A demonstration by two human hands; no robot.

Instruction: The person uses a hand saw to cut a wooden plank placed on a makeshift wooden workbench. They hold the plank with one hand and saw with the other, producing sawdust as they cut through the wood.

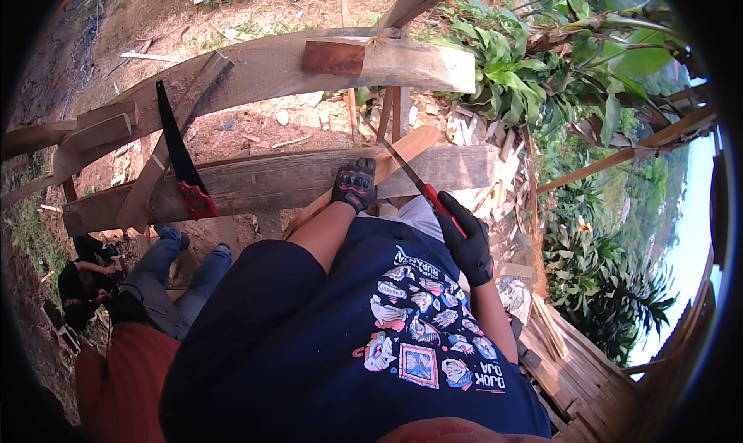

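My left hand (pixel 355 184), in a black glove with red trim, is closed over a narrow wooden board (pixel 416 142). The board lies slantwise across a long, weathered plank (pixel 267 176). In my right hand (pixel 467 240), also gloved in black, is the red handle of a handsaw (pixel 409 169). The saw's thin blade points up and left to the board's edge near its far end; whether the teeth are in the wood is too small to tell. My left fingers are curled, with their tips partly hidden.
A second handsaw (pixel 179 150) with a red handle rests across the plank at left. Beyond runs a thick beam (pixel 263 70) bearing a reddish-brown block (pixel 333 57). Someone in jeans (pixel 159 265) is close on my left. Wood offcuts litter the ground; leafy plants (pixel 495 63) grow at right.
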